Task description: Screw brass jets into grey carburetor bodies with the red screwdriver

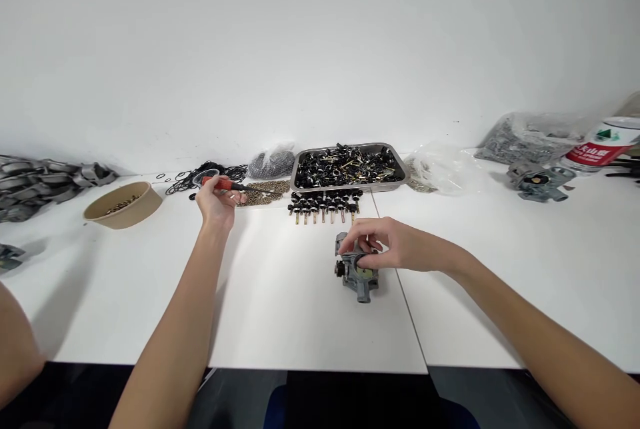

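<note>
My left hand [216,202] is closed round a screwdriver [227,184] with a red and black handle. Its shaft points right, over a spread of small brass-coloured screws [267,189]. On the table in front of me stands a grey metal carburetor [361,282] with a black fitting on its left side. My right hand [393,244] grips its top from the right, thumb and fingers on the body, hiding part of it.
A metal tray [350,187] heaped with black-headed parts stands at the back, with rows of similar parts [325,206] before it. Leftward are black rubber rings [193,179], a tan bowl [123,216] and grey castings [45,182]. Another carburetor [537,182], plastic bags [530,139] and a can [600,146] stand right.
</note>
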`<state>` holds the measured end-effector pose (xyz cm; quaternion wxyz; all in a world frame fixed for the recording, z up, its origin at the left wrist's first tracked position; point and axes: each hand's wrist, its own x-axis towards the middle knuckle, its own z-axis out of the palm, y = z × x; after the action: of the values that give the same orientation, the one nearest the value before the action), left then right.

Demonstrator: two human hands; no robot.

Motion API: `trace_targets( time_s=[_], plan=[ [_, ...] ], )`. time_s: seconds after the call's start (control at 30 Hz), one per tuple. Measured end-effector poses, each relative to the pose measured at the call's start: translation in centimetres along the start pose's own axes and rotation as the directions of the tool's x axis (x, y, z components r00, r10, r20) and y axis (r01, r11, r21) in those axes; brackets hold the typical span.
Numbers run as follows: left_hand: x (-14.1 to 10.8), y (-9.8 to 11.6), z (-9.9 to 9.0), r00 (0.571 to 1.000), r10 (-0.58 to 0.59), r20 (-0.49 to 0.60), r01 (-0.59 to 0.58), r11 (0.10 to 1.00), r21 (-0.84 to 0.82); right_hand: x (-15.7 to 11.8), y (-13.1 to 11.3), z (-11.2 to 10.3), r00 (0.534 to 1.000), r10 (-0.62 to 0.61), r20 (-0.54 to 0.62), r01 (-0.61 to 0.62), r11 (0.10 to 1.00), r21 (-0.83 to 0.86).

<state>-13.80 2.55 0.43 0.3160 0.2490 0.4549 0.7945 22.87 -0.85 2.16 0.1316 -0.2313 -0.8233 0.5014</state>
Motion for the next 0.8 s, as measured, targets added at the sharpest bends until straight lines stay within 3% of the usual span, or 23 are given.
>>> trace_targets(
  time_s=[0.2, 0.3, 0.47, 0.63, 0.8],
  plan=[
    [0.0, 0.2, -0.2, 1.000, 0.000, 0.014, 0.000, 1.000, 0.000, 0.2, 0.3, 0.0, 0.999, -0.029, 0.016, 0.029, 1.000, -0.001],
    [-0.1, 0.5, -0.1, 1.000, 0.012, 0.024, -0.012, 1.000, -0.001, 0.4, 0.5, 0.0, 0.998, -0.065, -0.022, 0.066, 0.994, 0.087],
    [-0.9, 1.4, 0.6, 0.998, 0.034, 0.060, -0.033, 0.999, -0.012, 0.9, 1.2, 0.2, 0.984, -0.011, -0.180, 0.055, 0.969, 0.241],
    [-2.7, 2.0, 2.0, 0.989, 0.005, 0.150, 0.001, 0.999, -0.042, 1.7, 2.1, 0.6, 0.912, 0.036, -0.409, 0.044, 0.982, 0.183],
    [-5.7, 1.5, 4.2, 0.950, -0.071, 0.304, 0.087, 0.995, -0.041, 2.1, 2.5, 0.8, 0.874, 0.094, -0.477, -0.020, 0.987, 0.159]
  ],
)
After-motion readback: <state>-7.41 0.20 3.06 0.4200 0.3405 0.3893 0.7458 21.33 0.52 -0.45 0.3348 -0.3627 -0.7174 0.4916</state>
